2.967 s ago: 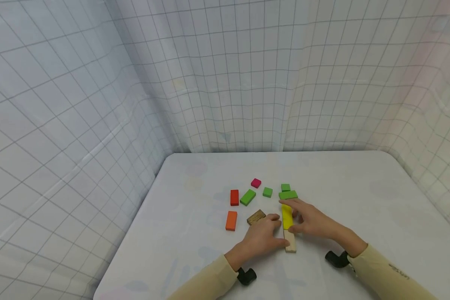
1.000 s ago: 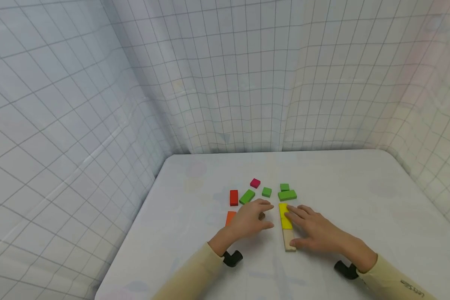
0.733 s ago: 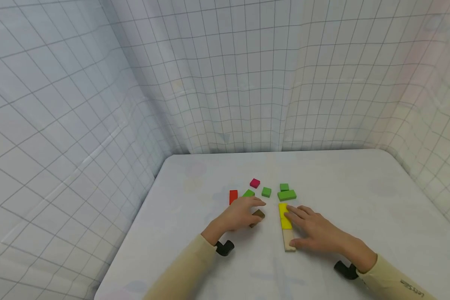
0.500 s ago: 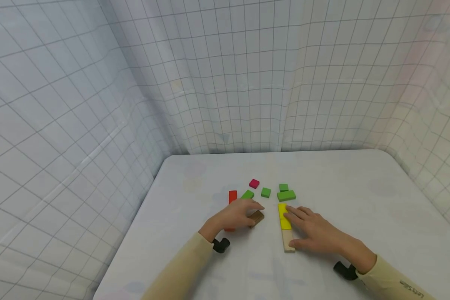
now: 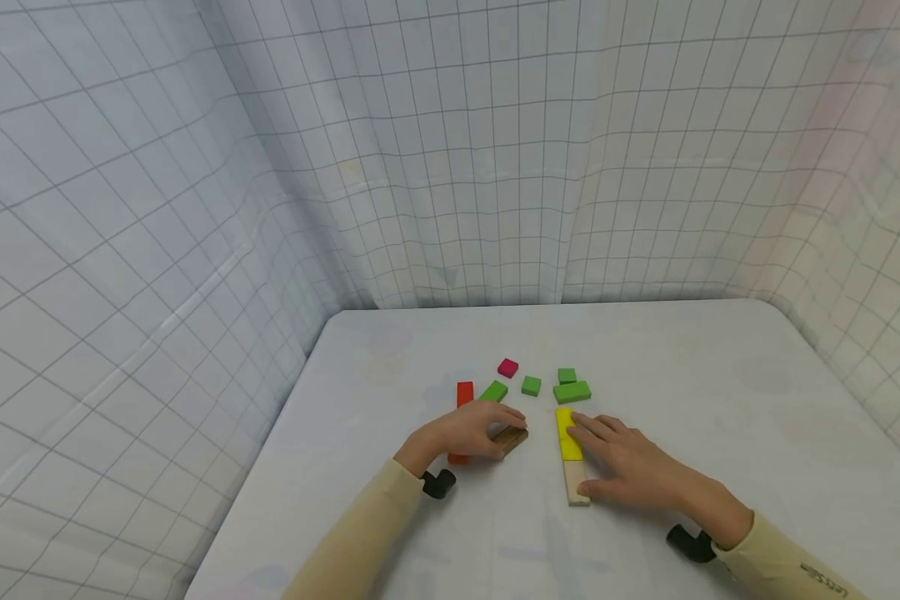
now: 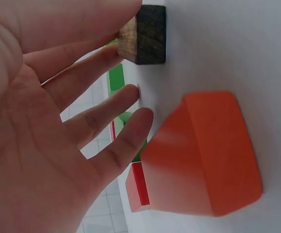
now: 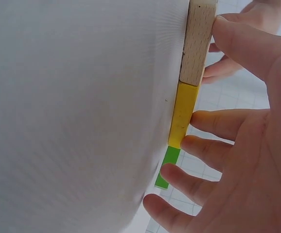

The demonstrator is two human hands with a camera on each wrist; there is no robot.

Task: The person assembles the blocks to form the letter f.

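Observation:
My left hand (image 5: 465, 431) pinches a dark brown wooden block (image 5: 512, 439) between thumb and fingertips; in the left wrist view the block (image 6: 150, 35) lies low on the table, its near side partly behind the thumb. The other fingers are spread. On the right, my right hand (image 5: 630, 462) rests along a yellow block (image 5: 567, 442) and a plain wooden block (image 5: 575, 485), which lie end to end. Its thumb touches the plain wooden block (image 7: 199, 43) and two fairly straight fingers touch the yellow one (image 7: 183, 114).
An orange block (image 6: 218, 155) and a red block (image 5: 465, 392) lie by the left hand, the orange mostly hidden in the head view. Beyond are a green block (image 5: 495, 391), a pink block (image 5: 507, 367), a small green cube (image 5: 531, 386) and two more green blocks (image 5: 572, 392).
My left hand has left the yellow and plain row, moved left, and closed its fingertips on the brown block. My right hand has flattened against the row and stays there.

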